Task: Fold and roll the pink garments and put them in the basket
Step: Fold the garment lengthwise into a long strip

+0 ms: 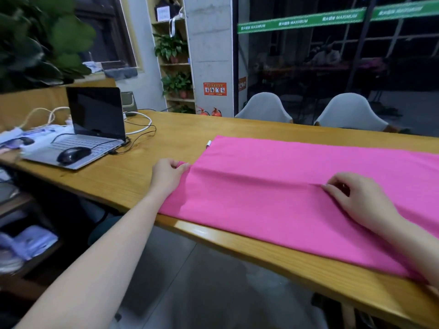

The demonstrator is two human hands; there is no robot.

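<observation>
On the wooden surface (166, 138), left hand (167, 173) and right hand (356, 198) each pinch the pink garment (273, 186), whose right end is cut off.

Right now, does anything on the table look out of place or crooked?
Little stands out. The pink garment lies flat, with a raised crease between both hands. A computer mouse sits on the laptop keyboard.
</observation>
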